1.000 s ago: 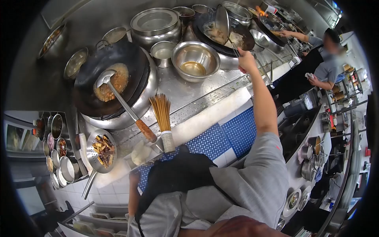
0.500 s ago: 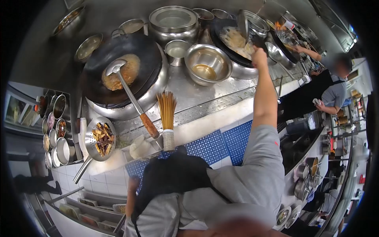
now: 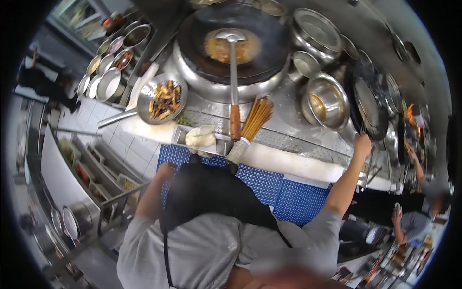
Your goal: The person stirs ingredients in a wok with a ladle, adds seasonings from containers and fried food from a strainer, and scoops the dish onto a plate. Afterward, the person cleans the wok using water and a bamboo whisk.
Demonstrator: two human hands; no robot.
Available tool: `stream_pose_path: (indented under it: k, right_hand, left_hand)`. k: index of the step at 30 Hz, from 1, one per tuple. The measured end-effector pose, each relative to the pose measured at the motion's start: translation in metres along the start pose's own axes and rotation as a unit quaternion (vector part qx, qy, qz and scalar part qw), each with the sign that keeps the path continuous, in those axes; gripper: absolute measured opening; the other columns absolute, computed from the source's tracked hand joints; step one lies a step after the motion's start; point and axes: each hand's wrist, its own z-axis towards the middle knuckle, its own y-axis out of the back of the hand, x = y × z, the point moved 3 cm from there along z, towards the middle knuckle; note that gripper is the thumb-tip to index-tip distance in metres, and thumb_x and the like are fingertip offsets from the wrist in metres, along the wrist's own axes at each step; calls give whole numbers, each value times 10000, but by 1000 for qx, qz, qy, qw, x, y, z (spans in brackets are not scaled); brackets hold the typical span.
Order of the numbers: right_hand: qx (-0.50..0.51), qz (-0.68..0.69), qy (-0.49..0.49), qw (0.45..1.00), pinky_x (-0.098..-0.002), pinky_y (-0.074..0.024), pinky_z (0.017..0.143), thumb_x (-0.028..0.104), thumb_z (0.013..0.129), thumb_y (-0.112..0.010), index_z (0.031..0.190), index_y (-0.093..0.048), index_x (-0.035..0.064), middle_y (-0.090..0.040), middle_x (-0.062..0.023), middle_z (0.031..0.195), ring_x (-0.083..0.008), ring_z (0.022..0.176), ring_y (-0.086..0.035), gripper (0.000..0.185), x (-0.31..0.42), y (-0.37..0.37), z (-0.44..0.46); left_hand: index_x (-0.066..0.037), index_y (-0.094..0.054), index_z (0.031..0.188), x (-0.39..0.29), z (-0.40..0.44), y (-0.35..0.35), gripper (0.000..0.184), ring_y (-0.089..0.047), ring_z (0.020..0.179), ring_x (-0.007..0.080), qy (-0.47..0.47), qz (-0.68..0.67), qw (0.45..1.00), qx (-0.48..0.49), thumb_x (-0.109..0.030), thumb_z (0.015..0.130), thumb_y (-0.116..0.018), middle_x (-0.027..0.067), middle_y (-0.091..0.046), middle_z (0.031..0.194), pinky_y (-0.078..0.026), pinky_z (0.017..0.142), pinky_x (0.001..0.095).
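My right hand [image 3: 363,144] is closed at the near edge of the right-hand wok [image 3: 369,103]. Thin metal shows just above its fingers, but what it grips is not clear. Low beside the black apron, my left hand [image 3: 167,171] is dark and blurred, its fingers not readable. The big wok [image 3: 192,38] holds brownish liquid with food bits. A wok ladle [image 3: 234,72] with a wooden handle leans across its rim, bowl in the liquid. A bamboo wok brush [image 3: 255,120] lies near that handle.
A perforated strainer [image 3: 180,103] of fried strips rests left of the big wok. A steel bowl [image 3: 337,103] with yellowish liquid stands between the woks. A folded cloth [image 3: 201,137] lies at the front edge. A co-worker [image 3: 414,224] stands at right, near flames [image 3: 410,113].
The view has turned, so the big wok now sits at the top centre. My right hand has come back nearer my body, and more of my left forearm shows.
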Motion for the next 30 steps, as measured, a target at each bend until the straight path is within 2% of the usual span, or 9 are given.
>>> stream_pose_path:
  k: [3,7,11,14,15,17,21,27,30]
  right_hand:
    - [-162,37,81,983,-447,-508,921,389,923,-615,1237,-671,103,-686,-212,1121,-377,1059,-655,428,49,32,-54]
    - [131,437,249,854,-401,-491,947,470,915,-631,1220,-679,68,-680,-184,1189,-312,1096,-658,507,194,83,-166]
    - [166,350,436,812,-444,-478,953,378,842,-693,1344,-567,45,-639,-295,1156,-416,1114,-614,615,325,96,-244]
    - [164,197,353,900,-381,-501,890,288,863,-649,1425,-437,-9,-678,-251,1056,-389,990,-661,670,372,76,-229]
    - [77,248,351,900,-396,-541,707,191,879,-600,1417,-445,-9,-693,-219,898,-325,753,-689,595,374,86,-230]
    - [262,416,185,851,-388,-544,566,112,857,-608,1366,-512,1,-667,-214,787,-272,597,-667,529,373,104,-237]
    - [240,535,91,805,-316,-450,381,68,885,-589,1308,-547,-23,-581,-89,648,-139,430,-532,434,390,87,-242]
    - [365,659,34,657,-290,-410,351,41,904,-582,1114,-594,-22,-532,-32,637,-120,419,-499,220,403,103,-253]
    - [304,579,88,752,-298,-413,360,49,902,-591,1291,-543,-45,-528,-38,636,-131,419,-504,403,423,107,-240]
  left_hand:
    - [-105,-720,1111,-15,-14,15,341,-699,985,294,24,-24,999,13,-128,771,-710,186,-715,1037,-544,856,416]
    - [-104,-721,1102,-16,-13,27,333,-688,1008,307,-26,34,999,28,-136,771,-698,188,-709,1058,-537,867,419]
    - [-115,-725,1090,19,48,28,306,-672,1009,347,-176,120,977,26,-192,802,-654,210,-695,1068,-525,891,429]
    - [-155,-731,1088,14,67,53,302,-657,1031,372,-224,111,968,20,-176,823,-588,211,-692,1062,-510,927,449]
    - [-157,-731,1088,19,74,63,304,-655,1036,373,-219,101,971,2,-171,824,-582,208,-693,1062,-510,930,449]
    - [-159,-733,1088,28,88,81,310,-651,1046,375,-211,77,974,-35,-160,825,-568,202,-694,1063,-509,937,451]
    - [-82,-729,1069,91,108,99,325,-655,1032,381,-227,11,972,-54,-163,806,-555,217,-688,1070,-518,923,448]
    - [-33,-726,941,68,67,155,264,-689,860,328,-207,150,940,226,-211,797,-595,183,-710,906,-542,798,425]
    - [-29,-700,908,-21,-2,204,195,-676,747,275,-264,32,917,297,-190,820,-635,133,-699,791,-527,697,386]
